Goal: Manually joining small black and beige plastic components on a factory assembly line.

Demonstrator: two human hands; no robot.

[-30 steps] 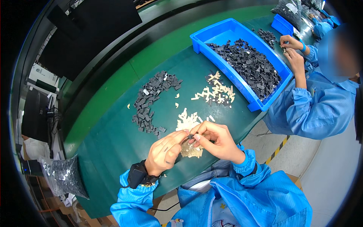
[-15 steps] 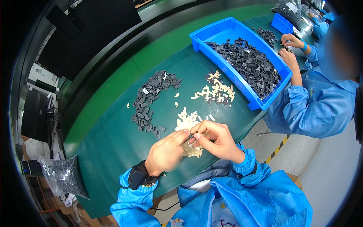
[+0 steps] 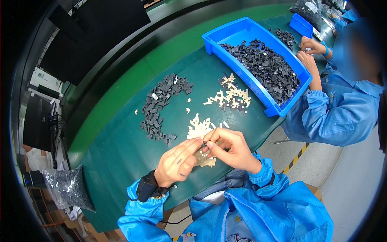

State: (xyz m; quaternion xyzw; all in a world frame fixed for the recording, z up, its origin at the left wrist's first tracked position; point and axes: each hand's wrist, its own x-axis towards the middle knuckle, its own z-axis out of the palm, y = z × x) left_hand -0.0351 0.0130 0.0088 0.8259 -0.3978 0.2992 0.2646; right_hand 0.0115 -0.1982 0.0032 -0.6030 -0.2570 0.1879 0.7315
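Note:
Both my hands meet over the near part of the green table. A small dark plastic piece (image 3: 204,144) is pinched between the fingertips of my left hand (image 3: 176,162) and my right hand (image 3: 233,150); fingers cover most of it. Both hands are closed. Just beyond them lies a heap of cream-coloured small strips (image 3: 199,128). More pale pieces (image 3: 205,160) show beneath and between my hands. To the far left of the hands, a curved pile of dark grey plastic pieces (image 3: 155,105) spreads over the table.
A blue bin (image 3: 236,66) full of dark pieces stands at the far right. Before it lies a mixed cream-and-dark pile (image 3: 231,97). A bag of dark pieces (image 3: 72,187) sits at the left edge. At the right, a co-worker's hands (image 3: 309,52) handle a small piece.
My hands stay nearly in place around the small dark piece. At the right, the co-worker's hands have shifted slightly.

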